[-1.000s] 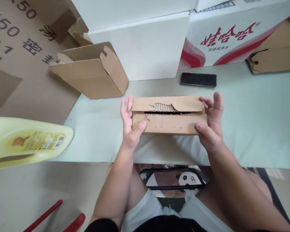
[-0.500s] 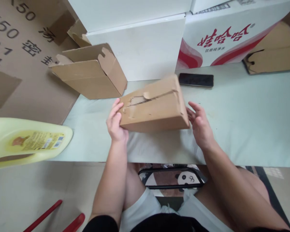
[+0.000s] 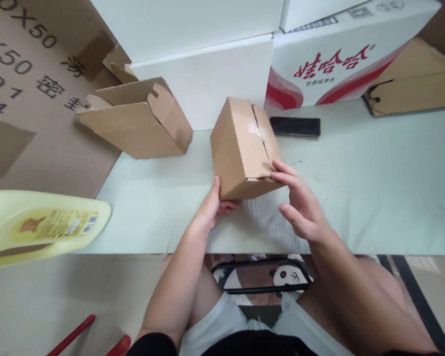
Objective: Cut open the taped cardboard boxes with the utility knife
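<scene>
A small brown cardboard box is tilted above the table in front of me, its flaps meeting in a seam with a strip of clear tape across it. At its lower left corner my left hand grips it, thumb on the side and fingers underneath. My right hand is open, the fingertips touching the near right edge of the box by the seam and the thumb held apart. Part of the left fingers is hidden under the box.
An open cardboard box stands at the left. White cartons and a red-printed carton line the back, with a black phone before them. A flattened brown box lies at right; a yellow plastic object juts in at left.
The box has turned so its taped seam now runs away from me. My left hand has shifted right to its near corner, and my right hand has come to its near right edge.
</scene>
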`<state>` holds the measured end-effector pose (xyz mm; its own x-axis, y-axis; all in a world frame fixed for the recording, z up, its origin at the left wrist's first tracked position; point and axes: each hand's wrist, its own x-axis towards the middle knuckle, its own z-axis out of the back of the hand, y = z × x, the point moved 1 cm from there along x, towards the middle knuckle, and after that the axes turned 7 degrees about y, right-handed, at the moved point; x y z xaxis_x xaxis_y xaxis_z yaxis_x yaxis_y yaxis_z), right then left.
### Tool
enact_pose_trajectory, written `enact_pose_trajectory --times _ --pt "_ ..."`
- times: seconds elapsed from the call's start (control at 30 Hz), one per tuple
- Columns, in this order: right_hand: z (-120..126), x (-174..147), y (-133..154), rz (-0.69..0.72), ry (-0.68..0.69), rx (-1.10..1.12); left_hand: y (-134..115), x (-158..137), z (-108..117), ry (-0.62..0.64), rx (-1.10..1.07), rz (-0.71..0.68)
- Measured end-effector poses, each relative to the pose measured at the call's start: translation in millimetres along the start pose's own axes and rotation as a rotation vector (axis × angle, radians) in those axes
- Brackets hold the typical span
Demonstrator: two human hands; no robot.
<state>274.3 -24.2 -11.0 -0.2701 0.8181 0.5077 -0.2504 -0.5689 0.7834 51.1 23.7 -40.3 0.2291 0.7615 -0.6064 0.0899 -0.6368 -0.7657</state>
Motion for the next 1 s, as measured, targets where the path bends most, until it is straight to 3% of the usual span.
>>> enact_pose_trajectory --times 0.13,0.2,0.27,0.37,0.4,0.47,0.53,0.57,0.63,0.67,0.73,0.87,1.0 --pt "7 -2 3 0.03 -0.186 -0.099 -4 -5 -5 0.197 0.034 0.103" --pt "8 -2 2 0.022 -0.247 -0.098 -3 -4 -2 0.249 0.158 0.137" --pt "9 0 2 0.008 -0.243 -0.115 -2 -3 6 0.16 0.346 0.088" --pt "7 5 4 0.043 -0.149 -0.15 -4 -5 20 -0.076 0.517 -0.084" --pt "6 7 5 0.07 -0.112 -0.158 -6 -8 23 -0.164 0.522 -0.189" --pt "2 9 7 0.104 -0.047 -0.179 -13 -15 26 -0.337 0.514 -0.632" --pt "-3 9 9 0.105 0.003 -0.211 -16 -23 20 -0.325 0.61 -1.125" --pt "-5 8 10 0.101 0.02 -0.222 -16 -25 15 -0.257 0.713 -1.296" --pt "-7 6 9 0.094 0.032 -0.214 -12 -27 2 -0.125 0.964 -1.415" --pt "-7 5 8 0.08 0.011 -0.201 -9 -26 -3 -0.141 1.038 -1.439" --pt "-2 2 1 -0.007 -0.108 -0.217 -5 -24 -12 -0.194 1.086 -1.459" --pt "15 -2 -20 -0.375 -0.312 -0.41 -2 -20 -16 -0.236 1.116 -1.442" --pt "29 -7 -41 -0.695 -0.145 -0.6 -1 -19 -14 -0.259 1.073 -1.489"
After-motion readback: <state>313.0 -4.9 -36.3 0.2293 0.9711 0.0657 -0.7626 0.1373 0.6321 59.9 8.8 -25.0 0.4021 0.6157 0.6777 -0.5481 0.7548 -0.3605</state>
